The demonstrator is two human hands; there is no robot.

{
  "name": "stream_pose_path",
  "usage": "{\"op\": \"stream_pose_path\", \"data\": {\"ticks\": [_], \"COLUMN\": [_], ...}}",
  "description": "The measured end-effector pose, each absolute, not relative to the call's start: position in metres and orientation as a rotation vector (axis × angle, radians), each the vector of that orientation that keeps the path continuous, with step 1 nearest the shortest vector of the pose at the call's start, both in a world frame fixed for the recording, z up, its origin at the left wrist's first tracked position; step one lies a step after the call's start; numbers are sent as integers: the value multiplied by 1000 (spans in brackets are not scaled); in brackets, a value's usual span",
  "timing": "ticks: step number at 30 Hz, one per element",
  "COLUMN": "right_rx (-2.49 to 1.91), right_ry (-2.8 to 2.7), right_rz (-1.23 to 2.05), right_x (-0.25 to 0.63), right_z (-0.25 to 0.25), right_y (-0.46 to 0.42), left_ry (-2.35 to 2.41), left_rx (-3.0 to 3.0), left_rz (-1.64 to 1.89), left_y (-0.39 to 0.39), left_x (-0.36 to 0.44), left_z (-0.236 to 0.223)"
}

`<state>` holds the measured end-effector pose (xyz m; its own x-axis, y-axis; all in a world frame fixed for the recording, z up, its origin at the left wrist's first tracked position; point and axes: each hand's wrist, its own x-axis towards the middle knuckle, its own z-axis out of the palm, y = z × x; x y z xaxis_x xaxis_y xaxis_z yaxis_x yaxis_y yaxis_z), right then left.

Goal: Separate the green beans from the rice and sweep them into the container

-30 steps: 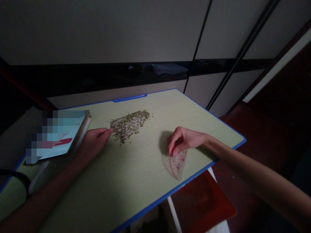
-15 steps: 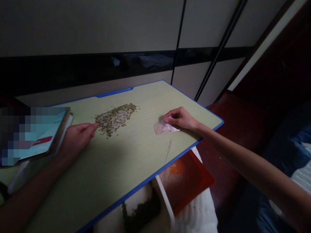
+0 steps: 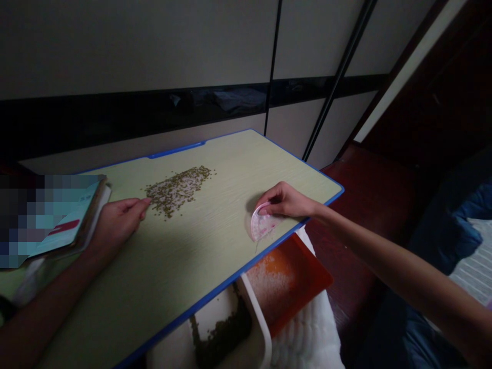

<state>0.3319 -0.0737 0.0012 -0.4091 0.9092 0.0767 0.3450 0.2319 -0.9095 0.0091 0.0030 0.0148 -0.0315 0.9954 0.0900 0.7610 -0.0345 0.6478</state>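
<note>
My right hand (image 3: pixel 282 200) pinches a clear protractor (image 3: pixel 260 225) with pink markings, tilted up on its edge near the table's front edge. A thin streak of white grains lies at the protractor's lower edge. My left hand (image 3: pixel 125 215) rests on the table with its fingers curled and pressed together. Its fingertips reach the left side of a spread pile of mixed green beans and white grains (image 3: pixel 179 189). Whether those fingers hold anything is hidden.
The pale table (image 3: pixel 180 256) has a blue rim. Below its front edge are an orange tray (image 3: pixel 303 279) of white grains and a white container (image 3: pixel 265 328) holding green beans. A light-blue book (image 3: pixel 73 220) lies at the left, and cabinet doors (image 3: pixel 154 46) stand behind.
My right hand has moved toward the table's front edge, bringing the protractor from lying nearly flat to tilted up, at the streak of grains. My left hand stays by the pile.
</note>
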Motion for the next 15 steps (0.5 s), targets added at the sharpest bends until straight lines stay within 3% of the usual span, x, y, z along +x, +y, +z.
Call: {"op": "stream_pose_path", "data": {"ticks": [15], "right_rx": [-1177], "right_ry": [-1854], "right_rz": [1166], "right_x": [347], "right_z": [-2], "right_y": [-90], "left_ry": [1869], "left_rx": [1833], "left_rz": [754], "left_y": [3], "left_x": [12], "left_z": [17]}}
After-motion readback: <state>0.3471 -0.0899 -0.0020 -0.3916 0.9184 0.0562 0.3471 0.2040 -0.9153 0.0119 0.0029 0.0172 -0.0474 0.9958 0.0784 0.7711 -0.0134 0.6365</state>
